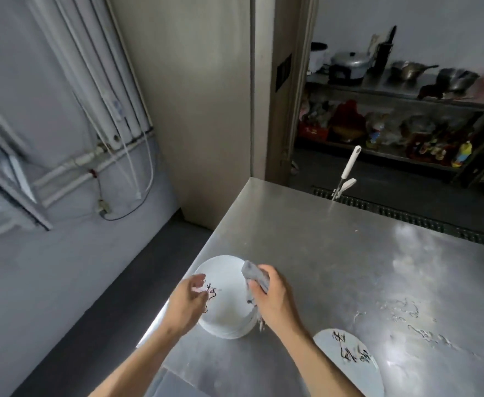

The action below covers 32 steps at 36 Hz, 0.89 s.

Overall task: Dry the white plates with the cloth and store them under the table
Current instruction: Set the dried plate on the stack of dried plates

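Observation:
A stack of white plates (226, 299) with dark brush marks stands at the left edge of the steel table (335, 267). My right hand (272, 296) grips a bunched grey cloth (254, 277) over the stack's right rim. My left hand (188, 300) hovers over the stack's left side with loosely curled fingers that hold nothing. Another white plate (349, 359) with the same marks lies flat at the table's near edge, to the right of my right forearm.
A white-handled tool (346, 173) sticks up at the table's far edge. Water smears (407, 319) lie on the table's right part. Left of the table runs a dark floor strip and a wall with pipes. Shelves with pots (407, 73) stand behind.

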### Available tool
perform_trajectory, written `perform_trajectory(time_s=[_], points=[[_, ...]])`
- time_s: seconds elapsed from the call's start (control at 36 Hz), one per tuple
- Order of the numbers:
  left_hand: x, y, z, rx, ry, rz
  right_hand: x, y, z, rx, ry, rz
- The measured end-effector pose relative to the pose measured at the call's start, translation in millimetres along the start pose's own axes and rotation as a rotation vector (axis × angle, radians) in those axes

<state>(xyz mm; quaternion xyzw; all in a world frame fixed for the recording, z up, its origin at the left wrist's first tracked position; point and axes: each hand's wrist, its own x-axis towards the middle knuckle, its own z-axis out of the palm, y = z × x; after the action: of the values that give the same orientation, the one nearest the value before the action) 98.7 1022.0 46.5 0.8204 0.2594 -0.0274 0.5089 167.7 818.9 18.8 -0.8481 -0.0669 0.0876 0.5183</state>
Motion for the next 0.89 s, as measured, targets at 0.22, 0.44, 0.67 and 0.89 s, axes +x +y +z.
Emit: perform_trajectory(time_s=[0.22, 0.44, 0.67, 0.89], points=[[11, -38, -22, -0.072, -0.048, -0.185, 1, 9, 33, -0.078, 0.032, 0.155], [16, -42, -19, -0.21, -0.084, -0.186, 3, 23, 40, -0.131, 0.034, 0.157], [16, -44, -18, -0.283, -0.069, -0.167, 8, 23, 41, -0.171, 0.068, 0.173], [20, -44, -24, -0.356, -0.106, -0.233, 10, 25, 41, -0.126, 0.071, 0.195]])
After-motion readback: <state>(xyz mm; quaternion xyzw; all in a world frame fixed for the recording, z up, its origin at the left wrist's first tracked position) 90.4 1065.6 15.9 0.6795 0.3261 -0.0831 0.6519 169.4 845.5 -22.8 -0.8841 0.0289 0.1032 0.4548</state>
